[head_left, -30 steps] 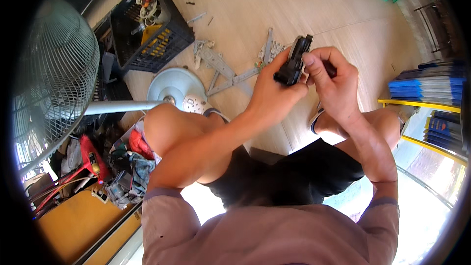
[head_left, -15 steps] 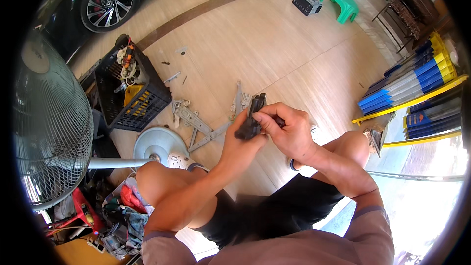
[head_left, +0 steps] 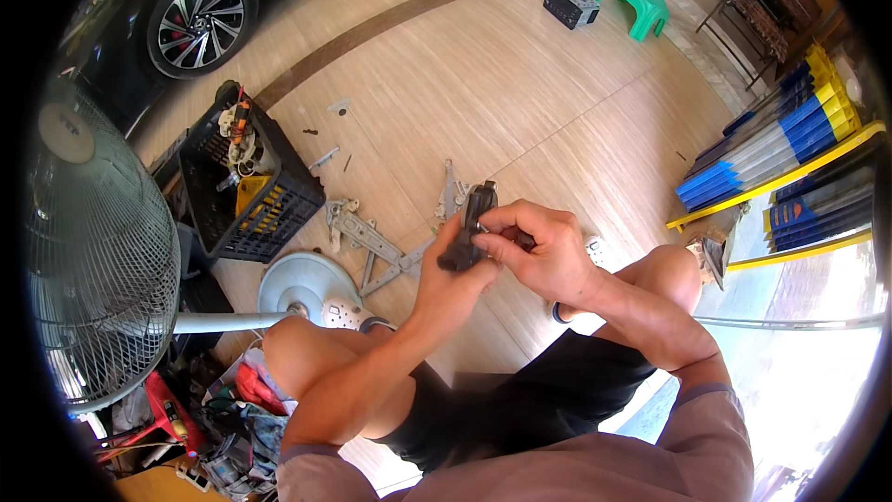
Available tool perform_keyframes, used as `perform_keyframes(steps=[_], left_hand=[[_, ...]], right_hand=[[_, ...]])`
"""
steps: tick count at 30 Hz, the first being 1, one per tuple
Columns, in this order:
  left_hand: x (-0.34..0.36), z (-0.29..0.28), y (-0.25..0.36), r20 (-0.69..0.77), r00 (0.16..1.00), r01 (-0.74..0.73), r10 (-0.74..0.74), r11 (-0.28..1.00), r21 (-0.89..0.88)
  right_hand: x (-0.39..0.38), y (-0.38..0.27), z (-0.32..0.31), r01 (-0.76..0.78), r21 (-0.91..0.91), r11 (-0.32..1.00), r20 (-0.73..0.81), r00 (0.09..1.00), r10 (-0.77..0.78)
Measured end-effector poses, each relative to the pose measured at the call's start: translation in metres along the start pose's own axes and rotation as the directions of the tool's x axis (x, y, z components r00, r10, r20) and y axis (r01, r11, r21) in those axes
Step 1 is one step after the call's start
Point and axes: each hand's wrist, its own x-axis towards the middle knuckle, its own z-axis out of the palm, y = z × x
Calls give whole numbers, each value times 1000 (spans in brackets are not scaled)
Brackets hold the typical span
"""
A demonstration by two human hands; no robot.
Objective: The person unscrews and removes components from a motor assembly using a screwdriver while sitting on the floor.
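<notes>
My left hand [head_left: 448,271] is wrapped round a black mechanical part [head_left: 480,204], holding it above the floor between my knees. The part is dark and chunky, with a narrow upper end; its exact kind cannot be made out. My right hand [head_left: 546,246] pinches with thumb and forefinger at the part's right side. A dark piece shows under the curled fingers of that hand, and whether it belongs to the same part is hidden. Beyond my left hand, grey metal scissor-like linkage arms [head_left: 370,240] lie on the floor.
To the left stand a black plastic crate [head_left: 295,212] of parts and a fan [head_left: 107,251] on a round base. A car wheel [head_left: 202,22] is at far left. A green stool [head_left: 636,2] and a black boxy unit [head_left: 570,7] stand far off. Right is a yellow-edged rack [head_left: 776,177].
Both hands stay on the black part, which has tilted slightly more upright. My right fingers have shifted a little along its side. The whole view has moved slightly.
</notes>
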Motion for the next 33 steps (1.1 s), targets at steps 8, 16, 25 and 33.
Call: perform_keyframes(steps=[8,16,25,33], left_hand=[[1,-3,-3,-13,1000,-9,10,997,72],[4,-4,-12,-11,1000,5,-4,997,75],[2,0,-12,2,999,45,-45,999,7],[3,3,-1,20,998,66,-66,998,-18]], right_hand=[[2,5,-3,2,11,1000,26,1000,-2],[2,11,-4,185,-142,972,-29,981,-191],[-1,10,-8,42,12,999,-5,999,-42],[8,12,-14,11,115,993,69,997,-19]])
